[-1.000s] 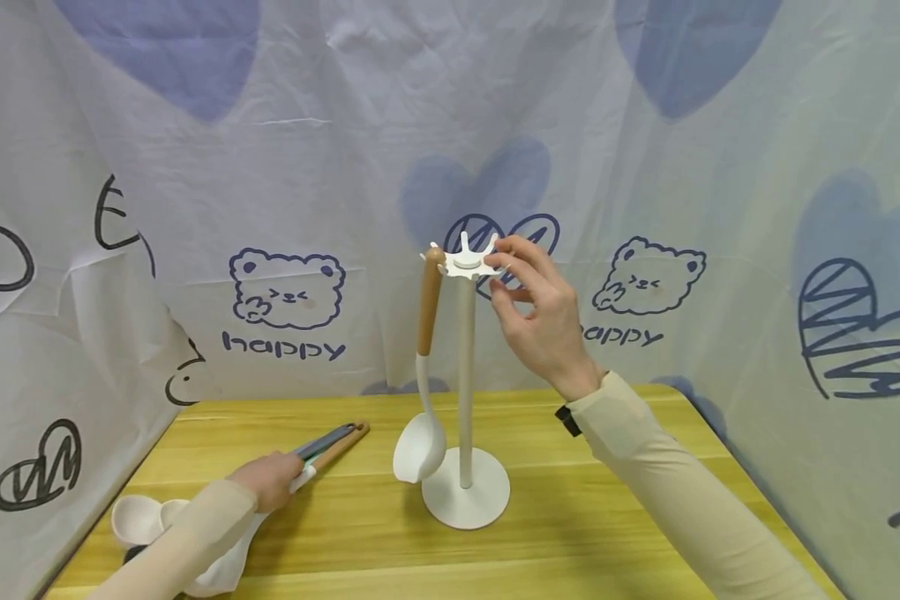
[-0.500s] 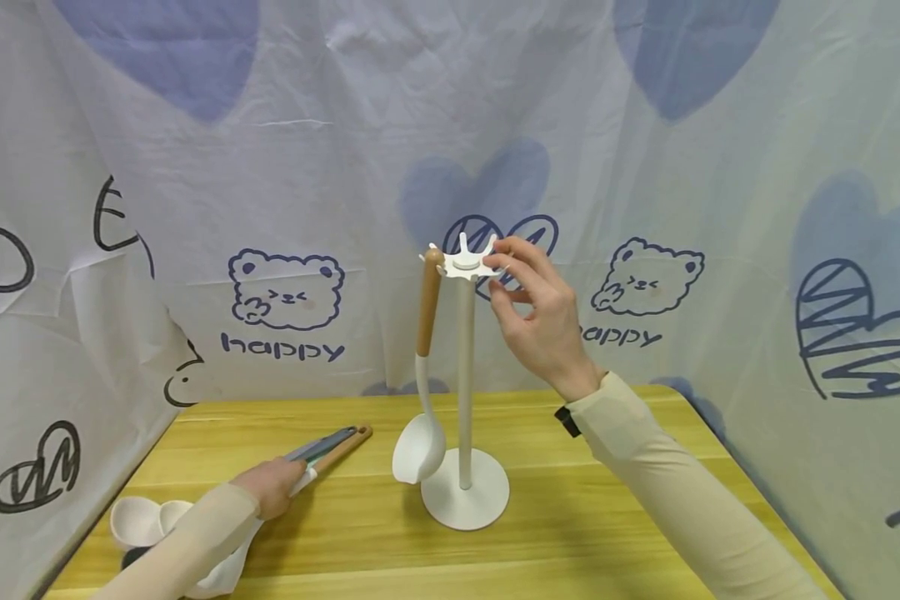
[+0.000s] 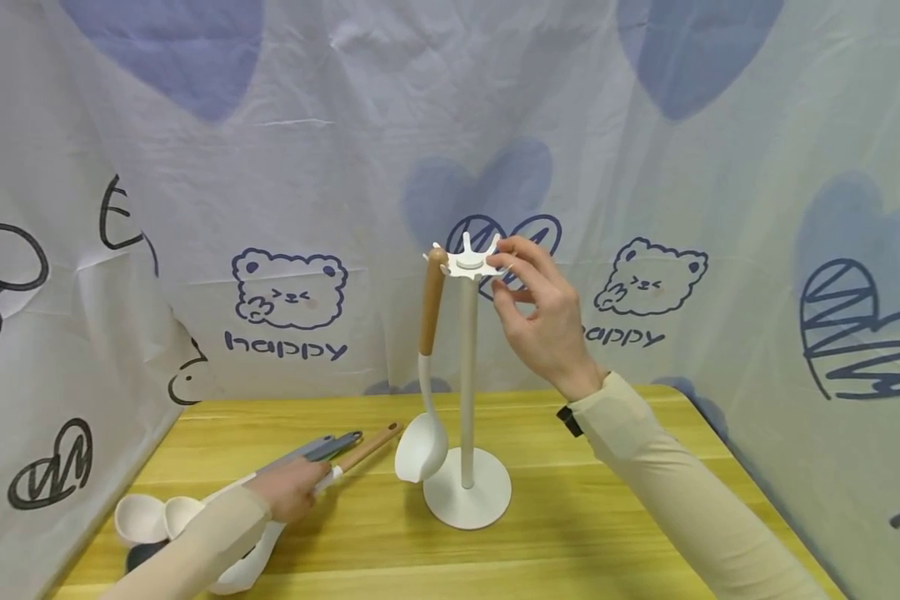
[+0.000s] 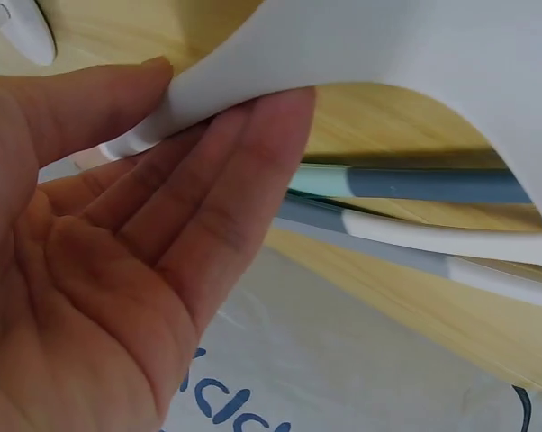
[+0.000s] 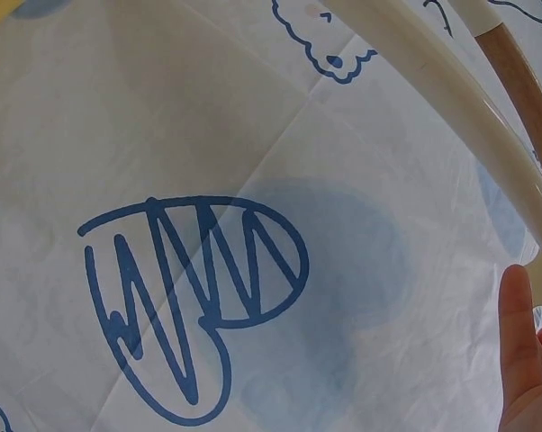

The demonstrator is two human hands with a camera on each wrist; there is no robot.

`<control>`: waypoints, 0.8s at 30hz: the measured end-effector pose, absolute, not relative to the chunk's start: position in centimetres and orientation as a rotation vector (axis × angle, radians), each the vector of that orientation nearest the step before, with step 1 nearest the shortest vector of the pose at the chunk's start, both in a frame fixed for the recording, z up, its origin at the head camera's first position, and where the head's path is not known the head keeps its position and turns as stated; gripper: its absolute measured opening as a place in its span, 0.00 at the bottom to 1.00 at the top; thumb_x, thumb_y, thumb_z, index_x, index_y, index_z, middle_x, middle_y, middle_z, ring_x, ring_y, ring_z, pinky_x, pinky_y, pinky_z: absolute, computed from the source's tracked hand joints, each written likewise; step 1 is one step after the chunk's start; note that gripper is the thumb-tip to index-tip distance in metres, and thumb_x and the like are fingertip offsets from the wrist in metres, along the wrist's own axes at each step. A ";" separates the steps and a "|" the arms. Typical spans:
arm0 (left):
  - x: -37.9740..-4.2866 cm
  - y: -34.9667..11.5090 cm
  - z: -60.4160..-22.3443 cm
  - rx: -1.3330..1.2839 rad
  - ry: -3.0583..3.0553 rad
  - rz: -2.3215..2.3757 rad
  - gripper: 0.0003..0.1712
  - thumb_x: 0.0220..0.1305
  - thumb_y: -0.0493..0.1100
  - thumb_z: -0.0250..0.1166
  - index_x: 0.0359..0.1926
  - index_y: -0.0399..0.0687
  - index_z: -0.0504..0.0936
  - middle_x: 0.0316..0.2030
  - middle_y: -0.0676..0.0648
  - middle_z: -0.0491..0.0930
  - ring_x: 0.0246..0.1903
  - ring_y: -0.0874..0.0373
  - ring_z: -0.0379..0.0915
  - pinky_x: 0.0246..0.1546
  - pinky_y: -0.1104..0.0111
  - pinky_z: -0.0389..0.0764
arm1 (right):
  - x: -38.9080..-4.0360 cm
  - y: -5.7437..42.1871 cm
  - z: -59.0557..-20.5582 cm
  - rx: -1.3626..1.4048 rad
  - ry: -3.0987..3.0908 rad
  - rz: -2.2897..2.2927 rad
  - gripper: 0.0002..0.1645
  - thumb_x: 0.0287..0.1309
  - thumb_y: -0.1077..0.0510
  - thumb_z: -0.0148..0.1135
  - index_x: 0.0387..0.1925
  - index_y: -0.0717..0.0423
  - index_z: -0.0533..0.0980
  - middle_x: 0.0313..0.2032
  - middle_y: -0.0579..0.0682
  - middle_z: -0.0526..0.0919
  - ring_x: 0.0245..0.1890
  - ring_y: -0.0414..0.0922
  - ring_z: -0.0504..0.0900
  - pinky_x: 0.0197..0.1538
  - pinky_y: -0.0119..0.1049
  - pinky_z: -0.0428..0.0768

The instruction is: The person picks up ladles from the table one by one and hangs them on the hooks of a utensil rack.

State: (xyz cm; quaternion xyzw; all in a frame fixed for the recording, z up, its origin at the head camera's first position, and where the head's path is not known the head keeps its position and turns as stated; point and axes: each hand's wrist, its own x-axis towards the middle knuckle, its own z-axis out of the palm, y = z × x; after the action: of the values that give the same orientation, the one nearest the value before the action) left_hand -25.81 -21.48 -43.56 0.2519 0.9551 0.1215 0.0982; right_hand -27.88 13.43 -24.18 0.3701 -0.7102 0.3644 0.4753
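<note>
My left hand (image 3: 288, 490) pinches the white neck of a wooden-handled spatula (image 3: 371, 446) low over the table. Up close in the left wrist view, the thumb and fingers lie on either side of the neck, where the spatula (image 4: 379, 40) widens. Its head is partly covered by my sleeve in the head view. My right hand (image 3: 547, 321) holds the hooked top of a white utensil stand (image 3: 468, 383), thumb below and fingers above. A white ladle (image 3: 422, 447) hangs from a left hook by its wooden handle.
Beside the left hand lie several utensils with blue-grey handles (image 3: 333, 446). Pale rounded utensil heads (image 3: 138, 518) and a dark one (image 3: 144, 554) lie at the table's left. A printed cloth (image 3: 375, 100) stands behind the wooden table (image 3: 585, 517).
My left hand has shifted right with the spatula, whose handle end now lies nearer the ladle and apart from the blue-grey handles. The right hand keeps its place on the stand.
</note>
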 end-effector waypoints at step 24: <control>-26.5 -21.0 -42.4 0.942 2.962 0.519 0.38 0.51 0.24 0.59 0.65 0.33 0.59 0.41 0.31 0.80 0.27 0.54 0.75 0.25 0.61 0.82 | -27.8 13.4 -24.1 0.910 -1.728 0.907 0.16 0.53 0.71 0.59 0.45 0.63 0.79 0.53 0.59 0.76 0.47 0.49 0.77 0.31 0.44 0.86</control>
State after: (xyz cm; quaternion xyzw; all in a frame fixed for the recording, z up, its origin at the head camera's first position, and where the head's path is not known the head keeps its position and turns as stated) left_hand -26.46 -20.97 -42.40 0.2989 0.9399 0.1648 -0.0049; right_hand -27.75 13.39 -24.13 0.3722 -0.7065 0.3707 0.4743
